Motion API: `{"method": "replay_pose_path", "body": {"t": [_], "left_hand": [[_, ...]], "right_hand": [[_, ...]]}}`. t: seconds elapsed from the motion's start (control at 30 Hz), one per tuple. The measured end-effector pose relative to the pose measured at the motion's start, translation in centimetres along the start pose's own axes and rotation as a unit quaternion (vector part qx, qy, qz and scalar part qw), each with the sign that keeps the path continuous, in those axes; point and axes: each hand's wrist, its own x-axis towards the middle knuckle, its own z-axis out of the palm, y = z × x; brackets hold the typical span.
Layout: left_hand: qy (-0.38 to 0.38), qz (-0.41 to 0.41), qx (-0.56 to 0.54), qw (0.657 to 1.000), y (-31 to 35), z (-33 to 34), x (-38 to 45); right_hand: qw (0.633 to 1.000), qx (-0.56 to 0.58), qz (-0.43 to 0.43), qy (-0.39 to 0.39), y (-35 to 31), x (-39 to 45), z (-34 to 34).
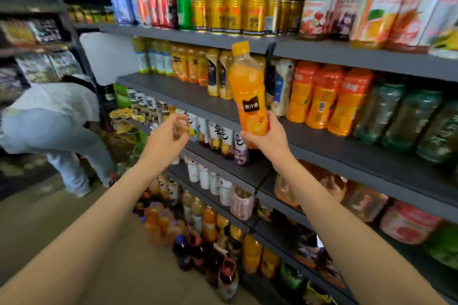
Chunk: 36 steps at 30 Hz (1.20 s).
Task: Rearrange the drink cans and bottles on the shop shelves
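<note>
My right hand (pixel 269 135) grips the lower part of an orange juice bottle (pixel 249 86) with an orange cap and a black label. The bottle stands nearly upright in the air in front of the second shelf (pixel 188 95). My left hand (pixel 168 137) hovers to its left, fingers loosely curled, blurred, holding nothing that I can make out. Gold cans (pixel 233 15) are stacked on the top shelf. Orange bottles (pixel 329 99) and dark green bottles (pixel 406 119) fill the second shelf to the right.
Juice cartons (pixel 386 5) stand at the top right. Small white and purple bottles (pixel 223 140) line the third shelf. More bottles (pixel 198 230) crowd the lowest shelf near the floor. A person in pale clothes (pixel 57 126) bends over at the left in the aisle.
</note>
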Motion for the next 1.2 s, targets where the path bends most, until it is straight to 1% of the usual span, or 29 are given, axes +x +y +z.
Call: {"method": "replay_pose_path", "body": {"t": [0.07,0.2,0.37,0.53,0.7,0.9,1.07,1.2], "left_hand": [[0.005,0.005,0.002,1.0,-2.6,-0.8,2.6],[0.006,0.009,0.025,1.0,-8.8,-2.1,8.8],[-0.012,-0.022,0.058,0.998,-16.6,-4.1,17.3],[-0.004,-0.032,0.039,0.999,-22.7,-6.1,25.1],[-0.011,-0.009,0.068,0.998,-28.3,-6.4,33.6],[-0.088,0.056,0.096,0.99,-35.2,-5.4,43.3],[-0.144,0.098,0.103,0.979,-41.3,-5.9,51.9],[-0.17,0.116,0.117,0.971,-45.1,-5.9,56.6]], "right_hand": [[0.999,0.027,0.029,-0.018,0.3,2.5,3.7],[0.997,0.065,0.02,-0.026,1.8,8.6,10.6],[0.998,0.054,0.012,-0.039,2.6,18.6,18.4],[0.997,0.02,0.061,-0.033,4.8,26.3,24.9],[0.995,0.002,0.096,0.016,6.2,33.0,30.8],[0.991,-0.044,0.085,0.096,7.4,40.1,37.5],[0.975,-0.085,0.095,0.183,7.8,45.3,43.8],[0.967,-0.107,0.116,0.202,7.3,48.2,48.7]]}}
